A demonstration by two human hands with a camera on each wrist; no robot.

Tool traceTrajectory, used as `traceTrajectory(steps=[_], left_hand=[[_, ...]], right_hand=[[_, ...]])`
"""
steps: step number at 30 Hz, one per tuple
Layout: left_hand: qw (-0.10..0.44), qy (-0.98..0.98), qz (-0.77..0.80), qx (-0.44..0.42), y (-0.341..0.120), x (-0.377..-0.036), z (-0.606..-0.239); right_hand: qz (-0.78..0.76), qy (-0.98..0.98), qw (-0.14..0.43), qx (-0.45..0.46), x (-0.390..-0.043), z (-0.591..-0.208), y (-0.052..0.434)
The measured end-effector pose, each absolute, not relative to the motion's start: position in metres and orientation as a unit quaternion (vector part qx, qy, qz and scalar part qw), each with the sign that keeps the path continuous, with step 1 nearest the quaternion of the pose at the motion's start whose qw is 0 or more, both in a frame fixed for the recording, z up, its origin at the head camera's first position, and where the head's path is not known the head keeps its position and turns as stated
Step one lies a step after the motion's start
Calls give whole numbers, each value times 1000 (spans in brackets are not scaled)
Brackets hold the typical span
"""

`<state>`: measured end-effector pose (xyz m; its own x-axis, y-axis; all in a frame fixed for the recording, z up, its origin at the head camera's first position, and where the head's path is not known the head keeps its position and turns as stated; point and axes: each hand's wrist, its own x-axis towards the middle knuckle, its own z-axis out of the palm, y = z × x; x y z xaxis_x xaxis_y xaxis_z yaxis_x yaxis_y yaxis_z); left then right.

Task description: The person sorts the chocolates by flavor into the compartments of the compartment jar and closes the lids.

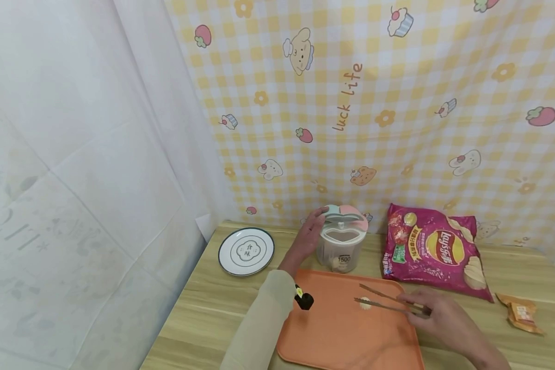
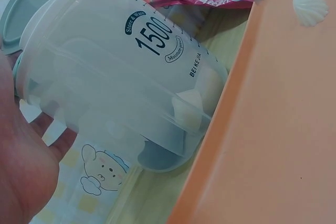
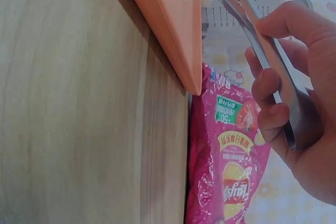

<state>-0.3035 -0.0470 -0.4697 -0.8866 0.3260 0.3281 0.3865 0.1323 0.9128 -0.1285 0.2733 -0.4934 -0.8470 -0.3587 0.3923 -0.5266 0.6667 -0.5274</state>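
Note:
My left hand (image 1: 311, 234) holds the side of a clear plastic storage container (image 2: 105, 51) near its lid. The lid has a pale green flap (image 2: 34, 11) and a pink part (image 1: 358, 218); the green flap is raised in the left wrist view. Pale pieces (image 2: 188, 109) lie at the container's bottom. In my right hand (image 1: 437, 313) I grip metal tongs (image 3: 286, 82), their arms spread apart. Beneath the tong tips, a white scallop-shaped seashell (image 2: 311, 9) lies on the orange tray (image 1: 342, 334). Whether the tongs touch it I cannot tell.
To the left is a white plate (image 1: 231, 257) with a dark rim. A purple Lay's chip bag (image 1: 432, 252) lies right of the container, with a small orange packet (image 1: 522, 313) beyond it. Behind the wooden table (image 1: 199, 303) hangs a checked cloth (image 1: 328, 169).

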Motion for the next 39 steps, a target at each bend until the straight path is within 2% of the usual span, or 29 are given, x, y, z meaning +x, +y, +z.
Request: traceTrajectory(steps=[15, 27, 39], left_hand=[[23, -753, -615, -233, -47, -303, -469], [29, -754, -612, -235, -47, -304, -471], [25, -752, -616, -233, -47, -300, -468]], right_hand=[[311, -911, 74, 262, -131, -492, 285], [313, -918, 28, 241, -131, -492, 288], [345, -893, 42, 285, -133, -503, 292]])
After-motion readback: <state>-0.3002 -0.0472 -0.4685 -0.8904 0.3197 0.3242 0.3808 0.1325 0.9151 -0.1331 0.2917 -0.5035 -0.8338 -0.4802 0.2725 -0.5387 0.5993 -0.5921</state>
